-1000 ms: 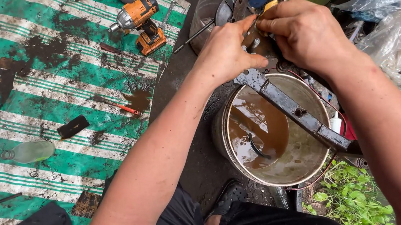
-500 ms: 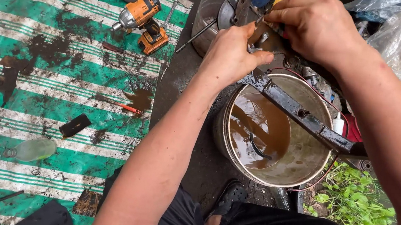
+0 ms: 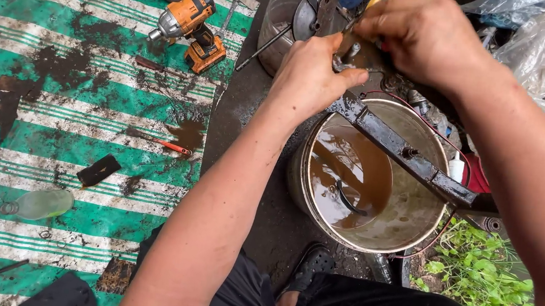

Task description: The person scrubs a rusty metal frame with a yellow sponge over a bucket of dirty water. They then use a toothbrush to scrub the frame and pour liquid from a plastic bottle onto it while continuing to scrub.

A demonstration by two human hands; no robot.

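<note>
Head view, looking down. Left hand (image 3: 311, 73) grips the upper end of a dark, greasy metal bar (image 3: 398, 148), fingers closed around small metal fittings there. Right hand (image 3: 423, 37) at 1 o'clock, fingertips pinched together on a small part at the same joint; the part itself is too hidden to identify. Bar runs diagonally toward 4 o'clock, lying across the rim of a metal bucket (image 3: 296, 182) holding brown liquid. Orange cordless impact driver (image 3: 188, 23) lies at 11 o'clock on a green striped tarp (image 3: 50, 150), well apart from both hands. Clear bottle (image 3: 41, 203) at 8 o'clock. Green weeds (image 3: 482, 276) at 4 o'clock.
</note>
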